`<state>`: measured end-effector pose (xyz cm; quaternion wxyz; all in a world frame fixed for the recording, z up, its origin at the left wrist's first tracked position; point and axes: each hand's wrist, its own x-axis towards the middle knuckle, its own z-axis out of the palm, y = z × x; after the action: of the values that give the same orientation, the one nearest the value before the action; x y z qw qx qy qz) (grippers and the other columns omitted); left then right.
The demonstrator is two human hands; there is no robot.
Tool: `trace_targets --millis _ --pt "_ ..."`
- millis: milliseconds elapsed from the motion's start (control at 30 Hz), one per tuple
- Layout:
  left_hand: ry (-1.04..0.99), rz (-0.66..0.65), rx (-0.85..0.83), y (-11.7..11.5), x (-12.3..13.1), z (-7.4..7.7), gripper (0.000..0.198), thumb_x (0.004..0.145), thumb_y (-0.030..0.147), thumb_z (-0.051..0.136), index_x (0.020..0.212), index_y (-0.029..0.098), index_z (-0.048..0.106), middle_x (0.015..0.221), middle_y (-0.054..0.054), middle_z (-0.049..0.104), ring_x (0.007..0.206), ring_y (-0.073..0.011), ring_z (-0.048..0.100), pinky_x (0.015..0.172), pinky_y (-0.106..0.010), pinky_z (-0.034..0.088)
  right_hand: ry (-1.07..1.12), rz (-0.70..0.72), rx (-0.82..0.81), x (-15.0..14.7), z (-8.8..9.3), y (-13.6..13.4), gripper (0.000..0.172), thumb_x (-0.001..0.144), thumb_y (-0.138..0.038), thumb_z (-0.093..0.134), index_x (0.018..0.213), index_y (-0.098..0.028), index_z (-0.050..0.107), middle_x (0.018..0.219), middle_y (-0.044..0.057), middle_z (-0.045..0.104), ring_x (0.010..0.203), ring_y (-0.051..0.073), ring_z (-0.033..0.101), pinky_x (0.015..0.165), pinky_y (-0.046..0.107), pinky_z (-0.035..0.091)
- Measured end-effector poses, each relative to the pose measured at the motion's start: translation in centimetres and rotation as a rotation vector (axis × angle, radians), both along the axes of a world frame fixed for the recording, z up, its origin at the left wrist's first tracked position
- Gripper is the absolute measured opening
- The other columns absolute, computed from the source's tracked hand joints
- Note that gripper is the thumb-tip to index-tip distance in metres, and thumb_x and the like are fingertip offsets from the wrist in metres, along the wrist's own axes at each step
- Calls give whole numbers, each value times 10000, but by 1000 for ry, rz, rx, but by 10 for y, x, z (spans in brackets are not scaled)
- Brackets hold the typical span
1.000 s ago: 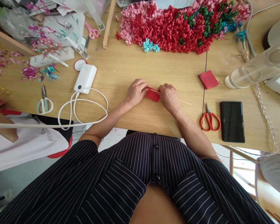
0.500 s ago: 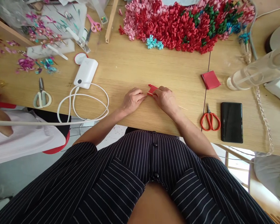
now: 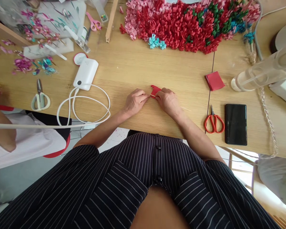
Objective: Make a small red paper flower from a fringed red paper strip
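Observation:
A small red sheet (image 3: 155, 90), cloth or paper, lies between my hands on the table, its far left edge cut in a wavy or fringed shape. Along its near edge shows a thin pale stick (image 3: 153, 95). My left hand (image 3: 134, 103) is closed in a pinch at the left end of this stick; its fingertips partly hide what they grip. My right hand (image 3: 168, 101) pinches the right part of the red sheet, with the fingers covering that side. A faint pale length, seemingly the same stick, shows beyond the right wrist.
To the right are a stack of red squares (image 3: 214, 80), red-handled scissors (image 3: 214, 123), a black phone (image 3: 236, 124) and a clear bottle (image 3: 246, 78). Red flowers (image 3: 181, 28) fill the back. A white power bank (image 3: 86, 73) with looped cable and white-handled scissors (image 3: 40, 99) lie left, near another person's arm (image 3: 1, 127).
My hands stay almost in place, still pinching at the red sheet and stick. The view shifts slightly, and the other person's arm at the far left has moved.

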<state>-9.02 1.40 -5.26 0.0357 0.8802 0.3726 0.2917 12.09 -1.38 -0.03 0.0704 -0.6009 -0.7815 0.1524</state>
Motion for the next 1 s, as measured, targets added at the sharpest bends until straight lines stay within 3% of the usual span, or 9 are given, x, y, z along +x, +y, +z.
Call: trace_targets --millis 467,1000 --pt "121 10 -16 6 5 6 432 1114 381 435 1024 187 810 861 -74 723 859 -213 632 793 -356 502 -46 19 46 1 -9 2 361 1089 -220 401 1115 -153 754 1098 133 725 970 215 627 803 311 429" --pt "-6 74 -51 5 8 2 264 1054 290 573 886 188 749 870 -53 719 868 -195 647 811 -336 529 20 -25 57 4 -6 4 315 1087 -242 465 1085 -163 771 1085 124 731 941 198 634 796 302 434"
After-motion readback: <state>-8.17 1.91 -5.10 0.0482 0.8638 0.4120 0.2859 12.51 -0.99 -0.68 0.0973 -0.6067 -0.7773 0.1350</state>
